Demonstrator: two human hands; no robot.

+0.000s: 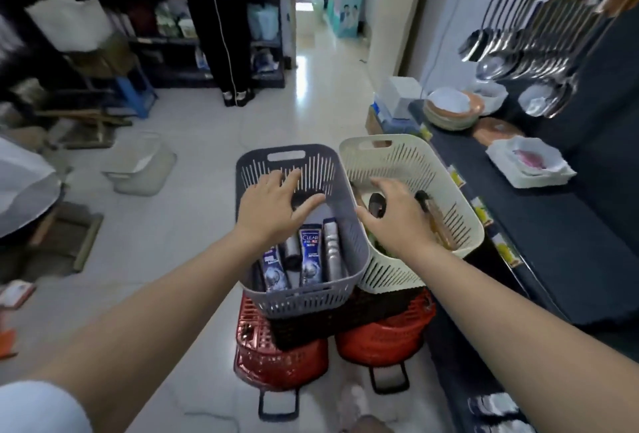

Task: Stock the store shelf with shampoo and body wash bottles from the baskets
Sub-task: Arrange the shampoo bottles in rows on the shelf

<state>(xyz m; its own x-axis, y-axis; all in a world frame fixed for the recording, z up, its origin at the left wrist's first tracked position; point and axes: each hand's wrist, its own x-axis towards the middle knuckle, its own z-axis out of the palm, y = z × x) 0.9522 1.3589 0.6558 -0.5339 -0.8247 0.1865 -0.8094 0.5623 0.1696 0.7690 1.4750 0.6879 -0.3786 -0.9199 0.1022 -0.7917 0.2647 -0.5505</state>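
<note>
Shampoo bottles (pixel 309 254) lie packed in the grey basket (pixel 287 156), their tops hidden under the left hand (pixel 273 204), whose grip is spread and holds nothing. The right hand (pixel 394 214) is over the cream basket (pixel 377 144) just beside it. Its fingers blur around a dark cap (pixel 375 204), so I cannot tell whether that grip pinches it. The hand hides most of what lies in the cream basket.
</note>
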